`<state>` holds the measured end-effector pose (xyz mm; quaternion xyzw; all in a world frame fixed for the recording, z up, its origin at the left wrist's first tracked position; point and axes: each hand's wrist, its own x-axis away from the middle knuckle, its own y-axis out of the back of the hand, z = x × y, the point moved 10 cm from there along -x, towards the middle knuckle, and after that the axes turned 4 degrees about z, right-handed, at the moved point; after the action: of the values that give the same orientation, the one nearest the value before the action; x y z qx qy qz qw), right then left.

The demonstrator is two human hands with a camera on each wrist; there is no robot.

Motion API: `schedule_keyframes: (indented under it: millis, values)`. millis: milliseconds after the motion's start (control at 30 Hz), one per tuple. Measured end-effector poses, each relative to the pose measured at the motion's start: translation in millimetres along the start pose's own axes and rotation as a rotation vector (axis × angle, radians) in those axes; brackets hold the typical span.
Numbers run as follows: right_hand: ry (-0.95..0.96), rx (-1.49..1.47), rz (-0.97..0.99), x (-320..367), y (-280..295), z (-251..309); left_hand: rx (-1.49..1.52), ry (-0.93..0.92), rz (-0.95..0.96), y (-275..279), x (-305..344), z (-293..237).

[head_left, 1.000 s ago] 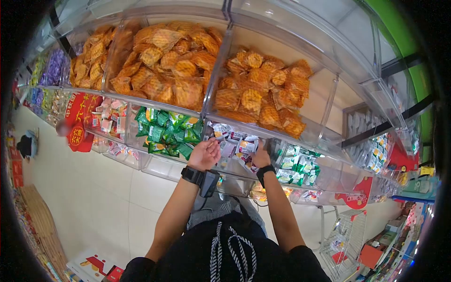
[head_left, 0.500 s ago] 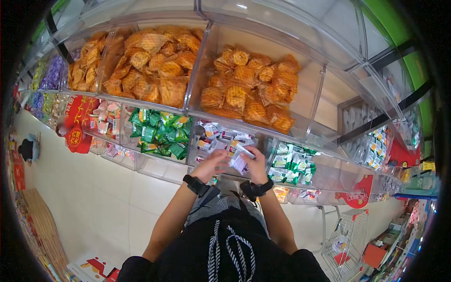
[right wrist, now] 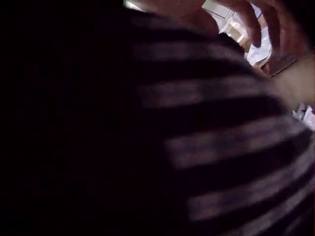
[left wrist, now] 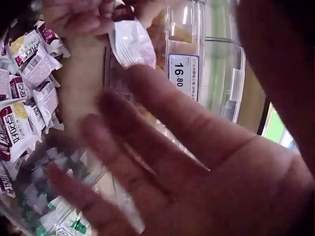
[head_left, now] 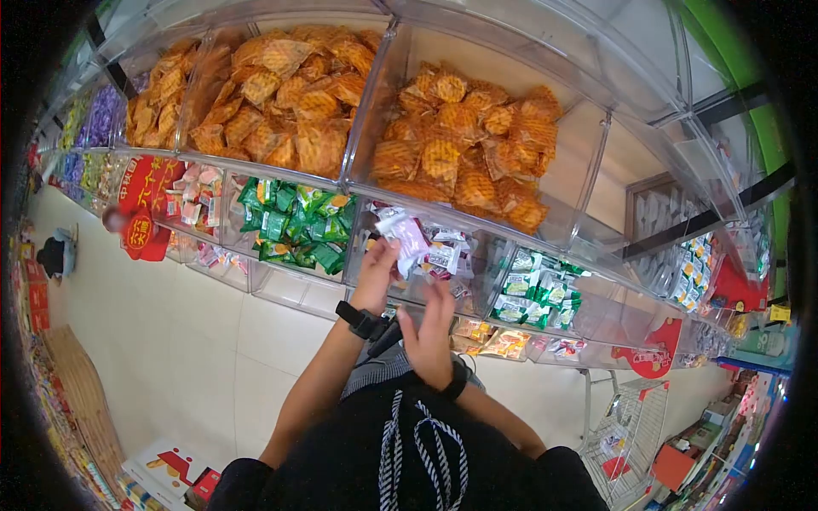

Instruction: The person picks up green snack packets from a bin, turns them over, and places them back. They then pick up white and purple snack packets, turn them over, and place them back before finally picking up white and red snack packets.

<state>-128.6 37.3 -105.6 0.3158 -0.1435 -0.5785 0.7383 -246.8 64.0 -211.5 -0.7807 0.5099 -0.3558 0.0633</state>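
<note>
In the head view my left hand [head_left: 376,274] grips a small white and pale-purple snack packet [head_left: 409,242] with its fingertips, over the bin of similar maroon and white packets [head_left: 450,254]. My right hand [head_left: 429,334] is lower and closer to my body, fingers extended and holding nothing. The left wrist view shows that right hand [left wrist: 192,172] large and spread across the front. Behind it, the left hand's fingers [left wrist: 83,22] pinch the packet [left wrist: 132,44]. Striped cloth fills most of the right wrist view, with a white packet [right wrist: 261,49] behind fingers.
Green packets [head_left: 298,221] fill the bin on the left, and green-white packets [head_left: 537,294] lie in the one on the right. Orange snack bags [head_left: 460,153] sit in the higher clear bins. A shopping cart [head_left: 626,426] stands at the lower right.
Half a second ago the right hand held a white packet beside the left hand. Now the left hand holds it farther forward, and the right hand has drawn back toward my body, its fingers free.
</note>
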Motion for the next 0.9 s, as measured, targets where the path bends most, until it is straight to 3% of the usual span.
schedule_keyframes:
  millis: [33, 67, 133, 167, 233, 900]
  values:
    - [-0.012, -0.024, 0.129, 5, -14, -2, 0.023, -0.014, -0.063, 6, 0, -4]
    - [-0.01, -0.023, 0.132, 3, -12, -1, 0.026, -0.015, -0.066, 9, -2, -4]
    - [-0.436, -0.37, 0.551, 14, -50, -28, 0.166, -0.056, -0.188, 27, -4, -6]
    - [-0.437, -0.372, 0.547, 15, -52, -29, 0.226, -0.027, -0.235, 30, -3, -5]
    - [-0.182, -0.435, 0.612, 13, -59, -11, 0.266, -0.041, -0.244, 35, -5, -7]
    - [-0.116, -0.539, 0.692, 15, -57, 12, 0.321, -0.169, -0.27, 45, 16, -43]
